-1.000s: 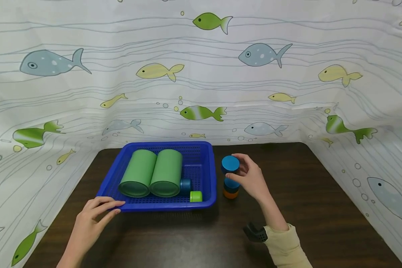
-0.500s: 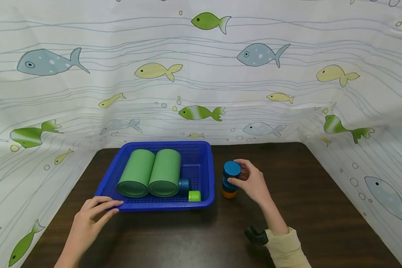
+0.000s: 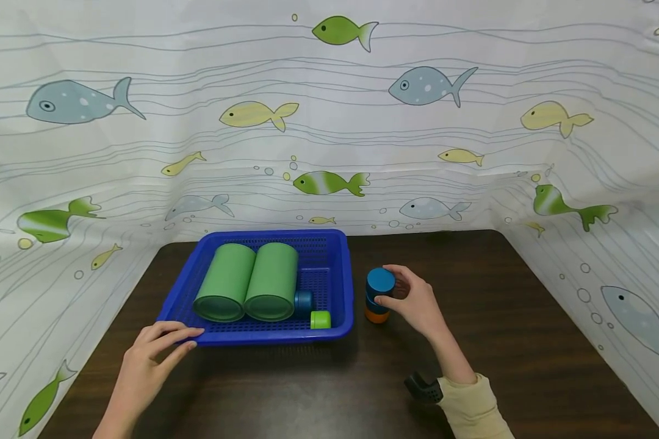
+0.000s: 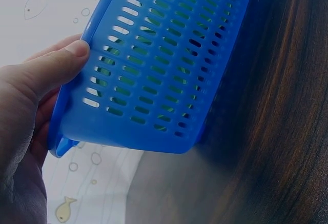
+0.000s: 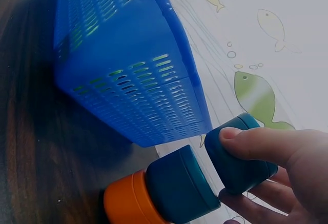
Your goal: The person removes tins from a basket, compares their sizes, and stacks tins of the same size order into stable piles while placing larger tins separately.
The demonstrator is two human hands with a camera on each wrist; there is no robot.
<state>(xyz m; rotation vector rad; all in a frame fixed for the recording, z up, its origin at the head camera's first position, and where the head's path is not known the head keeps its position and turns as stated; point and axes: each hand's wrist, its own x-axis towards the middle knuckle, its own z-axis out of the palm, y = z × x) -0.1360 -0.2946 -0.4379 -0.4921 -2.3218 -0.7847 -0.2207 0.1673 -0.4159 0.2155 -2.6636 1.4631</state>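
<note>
In the head view my left hand (image 3: 148, 360) pinches the rim of the blue plastic basket (image 3: 274, 339) at its near left corner. The left wrist view has the thumb (image 4: 77, 48) lying over that rim. My right hand (image 3: 417, 305) grips a small round blue jar (image 3: 381, 280) between thumb and fingers. Beneath it stand a second blue jar (image 5: 182, 185) and an orange jar (image 5: 132, 198), one on the other. The right wrist view has the held jar slightly tilted, with a narrow gap between it and the lower blue jar at one side.
Two large green cylinders (image 3: 273, 274) lie side by side in the basket. Beside them are another blue jar (image 3: 304, 302) and a lime green jar (image 3: 321, 320). The dark wooden table (image 3: 500, 329) is bordered by a fish-print sheet (image 3: 340, 140) at the back and sides.
My right hand has come down with the blue jar, closing most of the distance to the stacked jars. The left hand keeps its place on the basket rim.
</note>
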